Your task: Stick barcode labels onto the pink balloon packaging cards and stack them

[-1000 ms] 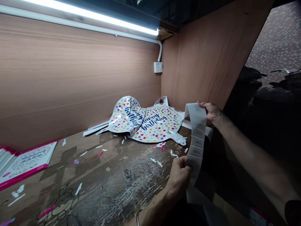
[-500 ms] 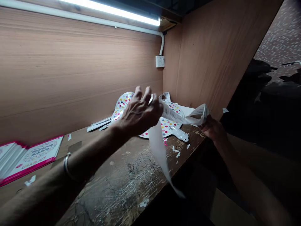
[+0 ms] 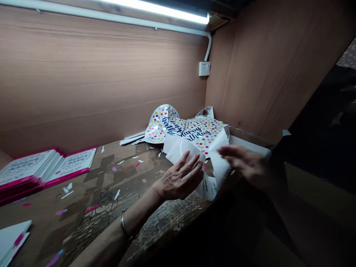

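Over the counter [image 3: 125, 174], a person's open left hand [image 3: 180, 178] lies flat against a loose white paper strip [image 3: 178, 148]. The open right hand [image 3: 244, 165], fingers extended, sits just beside the strip, not gripping it. Foil balloons [image 3: 194, 133] lie behind, farther along the counter.

Glossy foil balloons [image 3: 194, 135], thin matt white paper strip [image 3: 218, 167], rough scratched wooden bench [image 3: 111, 178], smooth wood-veneer wall [image 3: 111, 85]
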### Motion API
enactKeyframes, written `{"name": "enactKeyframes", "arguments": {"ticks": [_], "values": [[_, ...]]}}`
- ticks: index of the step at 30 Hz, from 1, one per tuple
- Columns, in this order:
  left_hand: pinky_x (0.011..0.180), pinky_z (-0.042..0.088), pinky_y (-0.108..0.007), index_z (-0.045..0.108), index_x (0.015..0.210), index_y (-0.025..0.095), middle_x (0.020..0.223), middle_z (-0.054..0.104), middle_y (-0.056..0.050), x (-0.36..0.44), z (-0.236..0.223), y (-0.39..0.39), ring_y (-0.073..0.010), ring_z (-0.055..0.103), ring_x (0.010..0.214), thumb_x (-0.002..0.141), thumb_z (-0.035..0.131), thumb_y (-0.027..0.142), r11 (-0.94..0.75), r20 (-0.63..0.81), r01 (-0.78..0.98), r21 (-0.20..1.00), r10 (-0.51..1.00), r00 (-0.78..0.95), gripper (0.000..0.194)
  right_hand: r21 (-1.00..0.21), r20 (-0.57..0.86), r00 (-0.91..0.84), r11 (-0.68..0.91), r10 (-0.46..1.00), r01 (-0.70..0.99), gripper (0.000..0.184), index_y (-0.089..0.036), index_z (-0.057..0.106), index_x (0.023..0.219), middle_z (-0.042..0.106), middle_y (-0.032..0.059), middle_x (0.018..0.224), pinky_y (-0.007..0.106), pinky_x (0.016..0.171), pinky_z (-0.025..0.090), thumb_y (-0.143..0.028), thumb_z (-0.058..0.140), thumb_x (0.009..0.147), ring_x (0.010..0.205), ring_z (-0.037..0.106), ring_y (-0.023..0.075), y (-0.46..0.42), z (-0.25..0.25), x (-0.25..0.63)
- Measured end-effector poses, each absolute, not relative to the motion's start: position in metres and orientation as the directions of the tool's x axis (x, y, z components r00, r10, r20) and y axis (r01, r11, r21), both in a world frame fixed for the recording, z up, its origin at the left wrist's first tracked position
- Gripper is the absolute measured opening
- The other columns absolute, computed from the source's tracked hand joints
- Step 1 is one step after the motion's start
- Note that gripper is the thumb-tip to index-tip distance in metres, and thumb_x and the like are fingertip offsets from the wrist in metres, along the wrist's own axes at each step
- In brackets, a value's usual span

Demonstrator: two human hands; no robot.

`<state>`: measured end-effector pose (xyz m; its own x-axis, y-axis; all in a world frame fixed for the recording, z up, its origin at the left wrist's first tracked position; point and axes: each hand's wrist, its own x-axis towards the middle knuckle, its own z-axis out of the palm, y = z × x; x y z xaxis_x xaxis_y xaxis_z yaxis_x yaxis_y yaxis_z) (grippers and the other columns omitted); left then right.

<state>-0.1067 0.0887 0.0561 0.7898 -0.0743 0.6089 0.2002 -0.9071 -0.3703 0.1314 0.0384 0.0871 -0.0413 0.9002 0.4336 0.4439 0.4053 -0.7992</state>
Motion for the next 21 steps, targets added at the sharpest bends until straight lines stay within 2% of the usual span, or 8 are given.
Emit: {"name": "enactKeyframes", "arguments": {"ticks": [5,8,10,13,15,17,19,21], "values": [[0.100,0.034,-0.057,0.054,0.112,0.007,0.112,0.061,-0.017,-0.121,0.046,0.094,-0.0328,0.040,0.123,0.082,0.050,0.009,-0.890,0.687,0.300,-0.344,-0.020,0.727,0.030,-0.986,0.074,-0.594,0.147,0.801,0.076,0.038,-0.019,0.062,0.108,0.064,0.0050,0.105,0.033,0.083,0.046,-0.030,0.067,0.072,0.096,0.059,0.0211,0.092,0.064,0.084],[0.098,0.033,-0.059,0.053,0.116,0.015,0.120,0.056,-0.016,-0.134,0.042,0.102,-0.0328,0.034,0.127,0.087,0.041,0.010,-0.878,0.751,0.394,-0.273,0.062,0.658,0.032,-0.988,-0.042,-0.493,-0.110,0.869,-0.109,0.029,-0.013,0.068,0.086,0.068,0.0046,0.080,0.031,0.071,0.048,-0.028,0.075,0.062,0.075,0.062,0.0183,0.106,0.045,0.077],[0.100,0.031,-0.058,0.051,0.119,0.021,0.130,0.048,-0.014,-0.138,0.036,0.102,-0.0304,0.030,0.130,0.087,0.039,0.008,-0.849,0.819,0.505,-0.154,0.176,0.547,0.037,-0.977,-0.057,-0.362,-0.128,0.930,-0.173,0.023,-0.013,0.067,0.071,0.066,0.0024,0.067,0.027,0.060,0.046,-0.029,0.077,0.058,0.060,0.059,0.0145,0.108,0.034,0.075],[0.101,0.033,-0.049,0.047,0.123,0.024,0.137,0.040,-0.013,-0.137,0.024,0.088,-0.0271,0.034,0.128,0.084,0.047,0.008,-0.715,0.893,0.649,0.260,0.434,0.120,0.042,-0.972,-0.006,-0.196,-0.051,0.981,-0.228,0.022,-0.016,0.066,0.067,0.064,-0.0017,0.063,0.023,0.057,0.044,-0.033,0.076,0.058,0.056,0.055,0.0105,0.105,0.022,0.071],[0.093,0.041,-0.040,0.052,0.117,0.019,0.123,0.053,-0.014,-0.131,0.019,0.072,-0.0243,0.048,0.115,0.083,0.053,0.017,-0.568,0.734,0.513,0.643,0.648,-0.203,0.034,-0.969,0.022,-0.090,-0.001,0.996,-0.248,0.021,-0.017,0.066,0.068,0.063,-0.0027,0.063,0.022,0.057,0.043,-0.033,0.075,0.058,0.057,0.054,0.0096,0.102,0.017,0.067],[0.082,0.046,-0.031,0.060,0.101,0.015,0.099,0.064,-0.010,-0.122,0.017,0.060,-0.0201,0.058,0.094,0.081,0.057,0.027,-0.394,0.439,0.205,0.896,0.858,-0.267,0.023,-0.969,0.040,-0.022,0.034,0.999,-0.244,0.020,-0.016,0.066,0.067,0.063,-0.0022,0.062,0.021,0.055,0.042,-0.032,0.075,0.058,0.057,0.053,0.0098,0.099,0.013,0.063],[0.075,0.046,-0.027,0.064,0.089,0.014,0.085,0.066,-0.007,-0.110,0.021,0.057,-0.0172,0.060,0.081,0.079,0.060,0.033,-0.221,0.205,-0.133,0.966,0.971,-0.122,0.022,-0.973,0.052,0.012,0.054,0.999,-0.226,0.019,-0.016,0.066,0.067,0.063,-0.0012,0.062,0.022,0.054,0.041,-0.031,0.074,0.059,0.057,0.053,0.0109,0.096,0.011,0.058],[0.070,0.045,-0.025,0.066,0.084,0.013,0.081,0.068,-0.007,-0.098,0.027,0.061,-0.0154,0.060,0.075,0.075,0.064,0.034,-0.097,0.093,-0.429,0.898,0.995,-0.030,0.023,-0.977,0.064,0.034,0.069,0.997,-0.200,0.018,-0.015,0.066,0.068,0.063,-0.0005,0.061,0.023,0.054,0.042,-0.030,0.072,0.061,0.057,0.053,0.0122,0.092,0.008,0.053]]}}
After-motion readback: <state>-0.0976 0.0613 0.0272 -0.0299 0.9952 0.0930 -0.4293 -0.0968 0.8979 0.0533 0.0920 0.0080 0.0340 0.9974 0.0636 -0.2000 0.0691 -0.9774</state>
